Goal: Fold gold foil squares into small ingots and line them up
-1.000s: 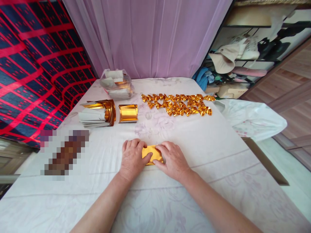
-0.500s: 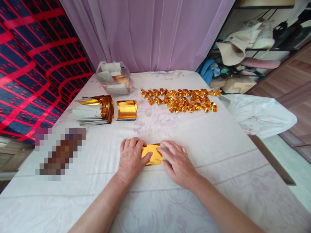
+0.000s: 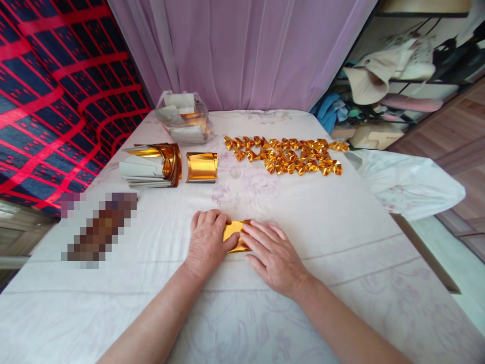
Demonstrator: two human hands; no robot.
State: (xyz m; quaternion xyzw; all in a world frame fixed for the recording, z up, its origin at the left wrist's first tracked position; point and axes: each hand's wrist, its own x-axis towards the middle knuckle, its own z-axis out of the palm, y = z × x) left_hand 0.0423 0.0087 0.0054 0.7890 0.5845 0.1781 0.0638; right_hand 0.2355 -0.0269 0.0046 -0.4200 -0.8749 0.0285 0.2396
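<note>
Left hand (image 3: 207, 241) and right hand (image 3: 273, 254) press flat, fingers spread, on a gold foil sheet (image 3: 234, 234) lying on the white floral tabletop (image 3: 341, 242); beyond: foil stack (image 3: 151, 165), curled foil (image 3: 202, 167), folded gold pieces (image 3: 288, 155), plastic bag (image 3: 183, 122), lilac curtain (image 3: 242, 50).

Bright, even daylight fills the scene, seeming to come through the purple curtain (image 3: 242, 50) at the far side. Shadows are faint. The gold paper stack (image 3: 166, 162) glints. Edges bend from the wide lens. A pixelated block (image 3: 98, 230) sits left.
</note>
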